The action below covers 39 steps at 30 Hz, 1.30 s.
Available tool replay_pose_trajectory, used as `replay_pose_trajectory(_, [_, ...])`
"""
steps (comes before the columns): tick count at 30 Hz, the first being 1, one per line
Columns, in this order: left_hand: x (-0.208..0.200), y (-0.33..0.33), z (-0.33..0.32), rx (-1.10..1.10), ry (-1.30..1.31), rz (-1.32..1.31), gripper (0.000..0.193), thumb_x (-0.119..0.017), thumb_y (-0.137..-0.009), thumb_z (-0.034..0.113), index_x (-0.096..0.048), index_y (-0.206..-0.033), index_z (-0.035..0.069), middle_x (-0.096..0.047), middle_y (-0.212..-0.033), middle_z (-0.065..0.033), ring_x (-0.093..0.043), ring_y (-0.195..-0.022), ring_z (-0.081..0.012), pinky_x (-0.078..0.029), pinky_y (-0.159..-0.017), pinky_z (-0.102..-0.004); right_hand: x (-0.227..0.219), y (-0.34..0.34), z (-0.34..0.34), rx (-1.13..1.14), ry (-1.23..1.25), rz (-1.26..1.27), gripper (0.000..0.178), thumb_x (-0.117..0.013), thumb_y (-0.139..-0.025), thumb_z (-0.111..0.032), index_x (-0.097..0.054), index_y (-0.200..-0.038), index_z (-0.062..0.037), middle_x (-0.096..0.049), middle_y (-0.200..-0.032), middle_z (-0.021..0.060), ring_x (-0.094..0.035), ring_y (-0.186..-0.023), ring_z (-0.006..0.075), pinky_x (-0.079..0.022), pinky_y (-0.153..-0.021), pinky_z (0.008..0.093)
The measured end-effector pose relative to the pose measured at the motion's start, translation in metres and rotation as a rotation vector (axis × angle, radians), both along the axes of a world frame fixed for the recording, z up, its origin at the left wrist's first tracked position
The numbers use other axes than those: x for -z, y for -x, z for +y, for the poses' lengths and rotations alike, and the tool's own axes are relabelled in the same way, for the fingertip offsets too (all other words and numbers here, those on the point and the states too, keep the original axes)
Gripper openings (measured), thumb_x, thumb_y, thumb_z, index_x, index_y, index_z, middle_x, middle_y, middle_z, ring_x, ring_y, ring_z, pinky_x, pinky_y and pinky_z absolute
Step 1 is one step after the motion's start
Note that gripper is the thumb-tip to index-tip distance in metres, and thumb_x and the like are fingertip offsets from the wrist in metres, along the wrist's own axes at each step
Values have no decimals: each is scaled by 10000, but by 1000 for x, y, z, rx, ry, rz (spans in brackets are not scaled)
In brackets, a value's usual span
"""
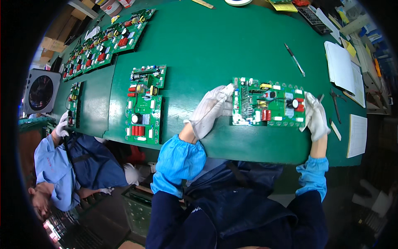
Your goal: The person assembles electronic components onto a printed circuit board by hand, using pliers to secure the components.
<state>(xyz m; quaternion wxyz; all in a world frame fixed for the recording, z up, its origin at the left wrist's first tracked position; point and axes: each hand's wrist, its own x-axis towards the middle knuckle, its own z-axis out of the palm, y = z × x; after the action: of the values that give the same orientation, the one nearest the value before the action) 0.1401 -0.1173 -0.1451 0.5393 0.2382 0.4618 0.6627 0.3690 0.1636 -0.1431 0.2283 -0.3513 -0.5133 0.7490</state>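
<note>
Holding a green circuit board (268,103) between two white-gloved hands, the person sits at the front edge of a green worktop (190,41), with the board over its right half, nearer the front edge than the back. The left hand (210,110) pinches the board's left end, thumb and fingers drawn together at the corner farther from the person; the right hand (317,118) pinches the right end, thumb along the short edge and fingers bent downward. How far the fingers reach underneath is hidden, and whether the board touches the worktop cannot be told. Its long axis runs from hand to hand, roughly parallel to the front edge. The component side faces up; the end crowded with upright metal parts points to the left hand, and the end with a round capacitor and red blocks points to the right. Left of the left hand, a second board (150,108) lies with its long axis running from front to back, red blocks toward the front edge. Beyond the right hand, near the worktop's right edge, lie pliers (336,106) and a notepad (357,135); a pen (295,60) lies farther back.
</note>
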Motion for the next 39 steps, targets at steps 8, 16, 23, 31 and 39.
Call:
replay_pose_trajectory(8, [-11,3,34,-295,-146,-409,443,-517,-954,292,-451,-1280,-1,-507,-1255,-82,-562,-1093,-182,-484,-911,-333,8,47,13,-70,116,9,273,-493,-946,-139,-542,-1155,30,-621,-1088,123,-639,-940,179,-537,-814,296])
replay_pose_trajectory(16, [-9,0,32,-308,-221,-471,477,-534,-930,231,-412,-1333,7,-487,-1312,-85,-485,-1202,-196,-434,-985,-361,2,43,8,-55,83,53,333,-526,-932,-166,-520,-1206,24,-615,-1109,136,-632,-973,188,-529,-840,300])
replay_pose_trajectory(23, [-13,-1,32,-262,-249,-447,406,-517,-942,256,-478,-1272,23,-556,-1228,-72,-544,-1129,-169,-492,-902,-330,0,34,8,-114,125,134,402,-544,-920,-175,-485,-1258,35,-591,-1179,127,-601,-1053,202,-506,-897,324])
replay_pose_trajectory(31, [-15,2,31,-271,-235,-541,384,-516,-948,272,-492,-1260,49,-567,-1215,-74,-575,-1077,-179,-503,-900,-347,12,16,15,35,19,173,408,-517,-907,-98,-470,-1287,42,-562,-1243,139,-569,-1115,213,-474,-949,334])
replay_pose_trajectory(39, [-18,0,30,-304,-245,-581,373,-522,-944,271,-499,-1258,70,-551,-1238,-71,-557,-1103,-184,-482,-923,-362,17,13,16,-60,160,356,387,-496,-925,-137,-490,-1281,14,-559,-1243,140,-565,-1109,218,-442,-980,350])
